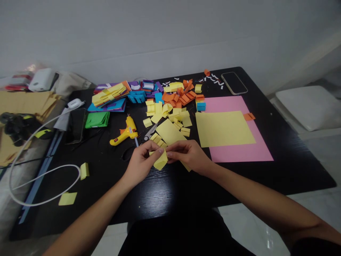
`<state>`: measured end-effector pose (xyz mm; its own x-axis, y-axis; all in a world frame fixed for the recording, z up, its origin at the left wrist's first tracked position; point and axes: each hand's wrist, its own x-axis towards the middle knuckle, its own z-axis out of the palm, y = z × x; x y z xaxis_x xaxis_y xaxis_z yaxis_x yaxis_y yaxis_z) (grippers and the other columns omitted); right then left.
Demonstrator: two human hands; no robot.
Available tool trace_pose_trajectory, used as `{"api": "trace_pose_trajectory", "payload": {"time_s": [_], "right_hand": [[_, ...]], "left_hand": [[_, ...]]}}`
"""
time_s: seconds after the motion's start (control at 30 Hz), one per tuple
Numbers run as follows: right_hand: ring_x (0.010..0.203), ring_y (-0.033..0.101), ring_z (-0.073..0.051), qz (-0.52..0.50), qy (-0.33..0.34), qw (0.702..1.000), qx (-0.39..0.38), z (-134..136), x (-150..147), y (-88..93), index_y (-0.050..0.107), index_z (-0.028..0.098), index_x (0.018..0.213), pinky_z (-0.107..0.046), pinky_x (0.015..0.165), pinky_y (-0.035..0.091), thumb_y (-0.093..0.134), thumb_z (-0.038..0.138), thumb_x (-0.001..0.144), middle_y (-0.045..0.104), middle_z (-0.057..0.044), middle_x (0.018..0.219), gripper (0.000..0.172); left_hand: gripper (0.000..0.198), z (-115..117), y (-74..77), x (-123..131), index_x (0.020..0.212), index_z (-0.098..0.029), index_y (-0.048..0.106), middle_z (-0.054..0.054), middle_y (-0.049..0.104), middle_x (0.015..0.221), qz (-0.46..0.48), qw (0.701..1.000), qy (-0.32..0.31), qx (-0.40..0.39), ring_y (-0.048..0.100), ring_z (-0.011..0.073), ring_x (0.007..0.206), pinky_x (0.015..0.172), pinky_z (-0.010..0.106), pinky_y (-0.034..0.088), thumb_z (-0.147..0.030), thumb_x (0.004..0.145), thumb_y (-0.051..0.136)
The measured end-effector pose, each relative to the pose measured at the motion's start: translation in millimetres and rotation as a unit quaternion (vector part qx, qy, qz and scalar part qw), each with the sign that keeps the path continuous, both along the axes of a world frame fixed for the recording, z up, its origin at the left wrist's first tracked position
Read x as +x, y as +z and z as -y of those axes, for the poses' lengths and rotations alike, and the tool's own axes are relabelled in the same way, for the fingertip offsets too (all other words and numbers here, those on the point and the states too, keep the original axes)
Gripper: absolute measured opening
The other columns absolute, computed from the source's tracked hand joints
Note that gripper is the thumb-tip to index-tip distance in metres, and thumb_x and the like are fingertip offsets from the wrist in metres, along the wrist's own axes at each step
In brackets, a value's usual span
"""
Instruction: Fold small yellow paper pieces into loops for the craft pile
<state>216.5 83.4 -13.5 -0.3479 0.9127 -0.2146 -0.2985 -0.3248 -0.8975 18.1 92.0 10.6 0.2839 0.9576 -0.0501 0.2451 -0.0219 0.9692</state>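
Near the front middle of the black table, a small folded yellow paper piece (160, 162) is held up between both hands. My left hand (142, 160) pinches it between thumb and fingers. My right hand (188, 155) is closed at the paper's right edge, its fingertips pressed together. Just behind the hands lie a larger yellow sheet (170, 132), many small folded yellow pieces (156, 115) and scissors (151, 131), whose handles are partly in shadow. Farther back is a heap of folded orange pieces (181, 96).
A yellow glue gun (129, 130) lies left of the scissors. Stacked coloured papers (109, 95) and a green bundle (97, 120) sit at the back left. A white cable (45, 171) loops at left. Pink (237, 155) and yellow (225, 128) sheets and a phone (234, 83) are at right.
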Motion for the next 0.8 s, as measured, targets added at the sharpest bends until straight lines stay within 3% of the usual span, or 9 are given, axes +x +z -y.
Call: {"api": "trace_pose_trajectory", "payload": {"time_s": [0.23,0.8], "right_hand": [[0.077,0.078,-0.016,-0.017,0.014,0.999,-0.023,-1.5,0.4,0.5,0.083,0.018,0.089,-0.032,0.078,0.068,0.092,0.032,0.072,0.080,-0.002,0.081,0.025],[0.067,0.075,-0.015,0.052,-0.032,0.998,0.029,3.6,-1.2,3.8,0.083,0.019,0.086,-0.030,0.071,0.064,0.090,0.031,0.072,0.078,-0.001,0.073,0.020]], "left_hand": [[0.025,-1.3,-0.7,-0.8,0.076,-0.017,0.067,-0.002,0.059,0.067,-0.008,1.000,-0.002,0.012,0.050,0.0119,0.062,0.060,0.024,0.042,-0.038,0.090,0.070],[0.021,0.9,-2.6,1.8,0.076,-0.018,0.067,0.000,0.065,0.070,-0.028,0.999,0.010,0.044,0.056,0.0137,0.067,0.063,0.025,0.045,-0.034,0.090,0.070]]}}
